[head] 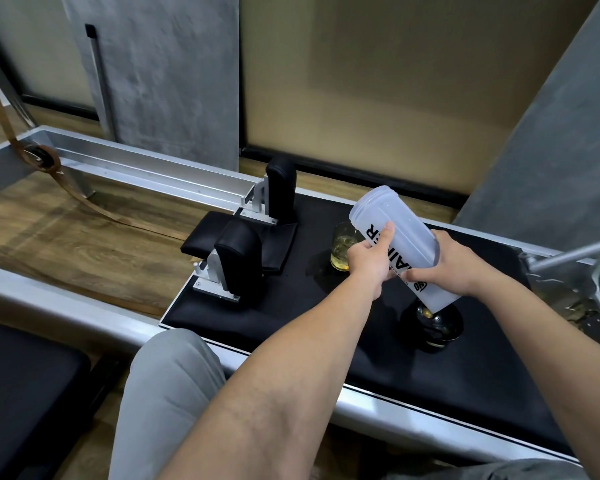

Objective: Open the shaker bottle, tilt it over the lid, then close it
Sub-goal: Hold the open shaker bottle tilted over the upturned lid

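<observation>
One shaker bottle (395, 237), one lid (432, 325), one drinking glass (343, 247), two hands, two black shoulder rests, all right of centre on a black padded carriage (274, 306) framed by silver rails. Bottle: frosted, translucent white plastic, cylindrical, printed lengthwise with bold black lettering partly covered by fingers, a small round logo near the lower end. Held in the air and steeply tilted, one end up toward the upper left with ridged threads around it, the other end down at lower right, directly above the lid and just about touching it; which end is the mouth cannot be told for sure. Lid: glossy black, round, resting on the carriage pad at right centre, with a yellowish glint inside. Left hand (371, 258) wrapped around the bottle's middle from the left, thumb laid up across the lettering, fingers curled behind. Right hand (459, 265) clasped over the lower part from the right, fingers closed around the wall. Glass of pale yellow liquid standing upright just behind the left hand, near the bottle. Shoulder rests (243, 254) upright on silver brackets, left of the glass. Grey-trousered knee (167, 393) at lower centre, wooden floor (66, 230) at left.
</observation>
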Demonstrator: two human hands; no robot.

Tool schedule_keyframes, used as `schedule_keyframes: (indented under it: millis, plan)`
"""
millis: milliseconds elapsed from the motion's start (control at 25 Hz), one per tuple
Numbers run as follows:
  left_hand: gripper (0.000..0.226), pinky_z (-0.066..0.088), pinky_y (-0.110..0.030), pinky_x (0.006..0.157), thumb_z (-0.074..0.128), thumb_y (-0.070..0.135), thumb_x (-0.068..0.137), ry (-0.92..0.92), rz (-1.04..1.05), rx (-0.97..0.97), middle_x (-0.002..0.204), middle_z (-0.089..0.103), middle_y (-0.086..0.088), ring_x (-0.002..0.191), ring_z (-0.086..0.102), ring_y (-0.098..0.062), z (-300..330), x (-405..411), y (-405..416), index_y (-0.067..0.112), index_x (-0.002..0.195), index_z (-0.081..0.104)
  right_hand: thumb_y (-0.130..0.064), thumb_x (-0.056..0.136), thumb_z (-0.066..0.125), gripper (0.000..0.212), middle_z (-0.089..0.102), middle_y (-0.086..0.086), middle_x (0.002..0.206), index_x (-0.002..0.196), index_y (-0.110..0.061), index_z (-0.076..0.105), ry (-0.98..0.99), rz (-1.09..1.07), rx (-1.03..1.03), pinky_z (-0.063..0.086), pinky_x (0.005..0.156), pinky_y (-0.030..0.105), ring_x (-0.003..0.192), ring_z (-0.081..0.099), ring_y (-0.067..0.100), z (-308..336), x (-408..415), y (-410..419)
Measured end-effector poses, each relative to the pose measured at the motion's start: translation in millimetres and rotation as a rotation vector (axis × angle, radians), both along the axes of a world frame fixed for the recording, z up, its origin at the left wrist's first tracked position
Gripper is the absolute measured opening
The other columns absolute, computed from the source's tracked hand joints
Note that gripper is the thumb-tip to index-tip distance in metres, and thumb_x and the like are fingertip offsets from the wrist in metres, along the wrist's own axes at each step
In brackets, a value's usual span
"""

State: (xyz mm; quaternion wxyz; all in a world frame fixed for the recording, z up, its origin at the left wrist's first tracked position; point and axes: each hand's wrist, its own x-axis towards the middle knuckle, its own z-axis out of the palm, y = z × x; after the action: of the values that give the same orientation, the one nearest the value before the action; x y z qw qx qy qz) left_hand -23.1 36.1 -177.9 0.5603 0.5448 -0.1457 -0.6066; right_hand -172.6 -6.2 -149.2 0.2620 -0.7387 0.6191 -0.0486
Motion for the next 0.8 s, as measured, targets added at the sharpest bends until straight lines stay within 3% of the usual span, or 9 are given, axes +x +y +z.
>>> schedule_keyframes:
  millis: [800]
  plan:
    - [0.042, 0.067, -0.041, 0.075, 0.075, 0.048, 0.092, 0.018, -0.003, -0.029, 0.085, 0.069, -0.001, 0.074, 0.070, -0.014, -2.2, -4.2, -8.3, 0.011, 0.080, 0.059, -0.045, 0.069, 0.089, 0.094, 0.058, 0.003, 0.119, 0.144, -0.021, 0.039, -0.003, 0.003, -0.011, 0.048, 0.077, 0.038, 0.102, 0.059, 0.024, 9.7, -1.7, 1.0]
